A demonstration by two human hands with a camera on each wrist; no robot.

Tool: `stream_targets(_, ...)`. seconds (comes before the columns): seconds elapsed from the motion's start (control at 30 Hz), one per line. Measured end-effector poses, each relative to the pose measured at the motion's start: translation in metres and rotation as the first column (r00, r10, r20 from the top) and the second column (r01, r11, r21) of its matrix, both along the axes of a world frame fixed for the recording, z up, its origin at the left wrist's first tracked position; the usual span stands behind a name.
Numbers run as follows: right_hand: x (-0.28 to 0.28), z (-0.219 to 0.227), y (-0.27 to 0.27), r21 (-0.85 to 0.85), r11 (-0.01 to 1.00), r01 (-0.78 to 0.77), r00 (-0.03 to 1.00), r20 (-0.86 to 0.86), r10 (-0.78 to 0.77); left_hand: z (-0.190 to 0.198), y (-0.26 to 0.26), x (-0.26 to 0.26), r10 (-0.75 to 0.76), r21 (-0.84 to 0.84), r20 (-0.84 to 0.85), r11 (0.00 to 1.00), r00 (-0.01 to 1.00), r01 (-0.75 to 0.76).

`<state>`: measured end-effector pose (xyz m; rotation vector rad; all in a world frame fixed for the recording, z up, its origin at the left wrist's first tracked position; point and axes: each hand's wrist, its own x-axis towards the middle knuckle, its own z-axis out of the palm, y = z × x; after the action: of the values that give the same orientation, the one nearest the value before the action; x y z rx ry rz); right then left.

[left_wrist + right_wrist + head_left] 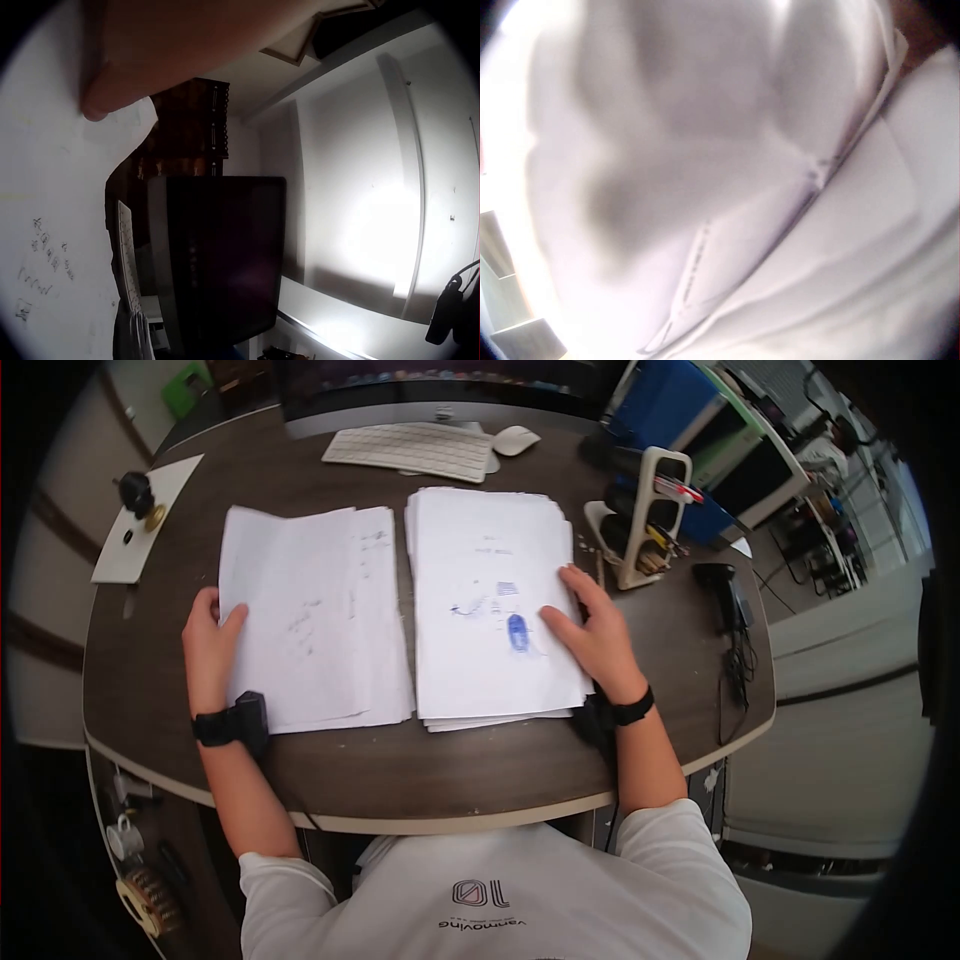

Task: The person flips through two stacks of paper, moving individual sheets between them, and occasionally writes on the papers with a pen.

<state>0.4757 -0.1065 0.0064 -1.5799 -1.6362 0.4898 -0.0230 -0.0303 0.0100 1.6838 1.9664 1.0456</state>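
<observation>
Two stacks of white sheets lie side by side: the left stack (300,620) bears faint handwriting, the right stack (470,650) blue ink marks and a filled blue oval. My left hand (212,645) holds the left stack's left edge, thumb over the top sheet and the other fingers bent at the side. In the left wrist view a digit of the left hand (112,90) touches the written paper (45,180). My right hand (600,635) rests at the right stack's right edge, thumb on the top sheet, fingers extended. Blurred white fabric (705,112) fills the right wrist view.
Behind the stacks are a keyboard (410,450), a mouse (516,440) and a monitor (225,255). At the right stand a white pen holder (640,510) and a black corded device (722,585). A white board (150,525) with small items lies at the back left.
</observation>
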Motion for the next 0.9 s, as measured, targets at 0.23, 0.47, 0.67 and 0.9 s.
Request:
stream_targets(0.23, 0.000, 0.002, 0.001, -0.002, 1.000, 0.005, 0.997, 0.077, -0.004, 0.002, 0.004, -0.003, -0.014, 0.035, 0.188, 0.999, 0.982, 0.008)
stream_targets(0.47, 0.000, 0.004, -0.001, 0.008, 1.000, -0.001, 0.994, 0.111, 0.000, -0.004, 0.007, -0.003, 0.039, 0.137, 0.026, 0.990, 0.999, -0.042)
stream_targets(0.67, -0.001, 0.007, -0.004, -0.013, 1.000, 0.022, 0.998, 0.056, -0.021, -0.004, 0.010, -0.029, -0.072, 0.270, 0.423, 0.962, 0.903, -0.049)
stream_targets(0.9, 0.005, -0.002, -0.004, 0.094, 0.996, 0.010, 0.996, 0.082, -0.018, 0.007, 0.018, -0.019, -0.291, 0.149, 0.697, 0.953, 0.656, 0.264)
